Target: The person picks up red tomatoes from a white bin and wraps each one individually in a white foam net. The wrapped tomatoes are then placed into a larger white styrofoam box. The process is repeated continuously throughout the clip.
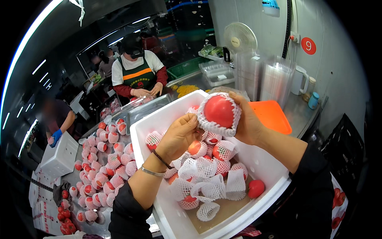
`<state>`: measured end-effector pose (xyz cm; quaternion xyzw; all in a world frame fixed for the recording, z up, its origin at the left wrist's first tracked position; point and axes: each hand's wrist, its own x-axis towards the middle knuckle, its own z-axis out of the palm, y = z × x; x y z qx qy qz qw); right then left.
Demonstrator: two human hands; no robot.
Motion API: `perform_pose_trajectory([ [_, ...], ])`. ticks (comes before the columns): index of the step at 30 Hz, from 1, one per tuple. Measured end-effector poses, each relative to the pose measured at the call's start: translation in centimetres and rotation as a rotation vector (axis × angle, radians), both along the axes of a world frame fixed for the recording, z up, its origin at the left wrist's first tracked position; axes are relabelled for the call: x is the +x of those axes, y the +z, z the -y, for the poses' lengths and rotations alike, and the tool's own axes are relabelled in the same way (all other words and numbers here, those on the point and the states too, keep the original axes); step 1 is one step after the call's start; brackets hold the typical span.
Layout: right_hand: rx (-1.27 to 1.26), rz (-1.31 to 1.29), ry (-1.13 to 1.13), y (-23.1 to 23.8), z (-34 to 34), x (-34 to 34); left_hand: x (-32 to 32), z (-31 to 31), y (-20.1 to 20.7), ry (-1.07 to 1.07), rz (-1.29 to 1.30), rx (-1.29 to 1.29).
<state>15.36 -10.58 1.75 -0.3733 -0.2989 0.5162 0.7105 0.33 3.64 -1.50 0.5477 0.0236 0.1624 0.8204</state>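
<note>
Above a white foam box point(270, 161) I hold up a red tomato point(219, 110) that sits partly in a white foam net sleeve point(217, 128). My right hand point(247, 121) is wrapped round its right side. The fingers of my left hand point(181, 133) pinch the sleeve's left edge. Below, in the box, lie several netted tomatoes point(223, 150), and crumpled foam nets point(199, 169) rest over some of them. One bare tomato point(256, 188) is by the right wall. An empty net point(208, 211) lies on the box's brown bottom.
Many netted tomatoes point(109, 171) cover the metal table at left. An orange tray point(270, 116) and stacked clear plastic containers point(274, 79) stand beyond the box. Across the table a co-worker point(139, 75) handles a package; another person wears a blue glove point(56, 138).
</note>
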Motion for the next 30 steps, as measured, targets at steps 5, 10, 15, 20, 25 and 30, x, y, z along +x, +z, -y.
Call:
perform_pose_trajectory([
  [5,0.020,0.117,0.045,-0.2,0.1,-0.4,0.2,1.2,-0.5,0.173,-0.119,0.216],
  [10,0.009,0.467,-0.102,-1.4,-0.1,-0.3,0.3,1.8,-0.5,0.044,-0.091,-0.165],
  [15,0.031,1.018,-0.268,-2.0,-0.4,-0.3,0.5,3.1,0.1,-0.012,-0.042,-0.083],
  [20,0.064,1.090,-0.194,-1.2,-0.2,0.2,-1.0,1.9,2.4,0.239,-0.153,0.064],
  [25,0.126,0.750,-0.394,0.0,0.1,1.5,-8.6,-7.6,1.8,0.628,0.567,-0.063],
  [30,0.179,0.694,-0.408,0.9,0.3,1.9,-20.3,-18.8,-9.2,1.246,0.143,-0.322],
])
